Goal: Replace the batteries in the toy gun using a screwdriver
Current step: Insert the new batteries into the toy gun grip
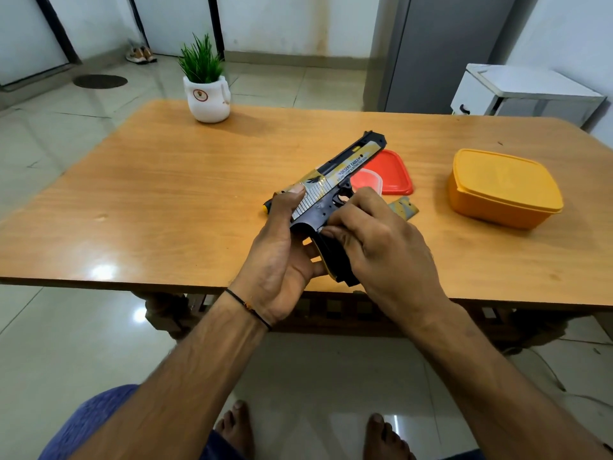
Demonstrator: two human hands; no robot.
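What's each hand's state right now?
Left hand: grips the toy gun at its rear.
Right hand: curled on the toy gun's grip.

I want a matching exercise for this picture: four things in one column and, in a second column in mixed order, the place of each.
Things
1. toy gun
2. potted plant
3. yellow box
4. red lid

Places
A. far side of the table, to the left
B. right part of the table, closed
C. held by the left hand, with the right hand at its grip
D. flat on the table, beyond the gun

Pairs: 1-C, 2-A, 3-B, 4-D
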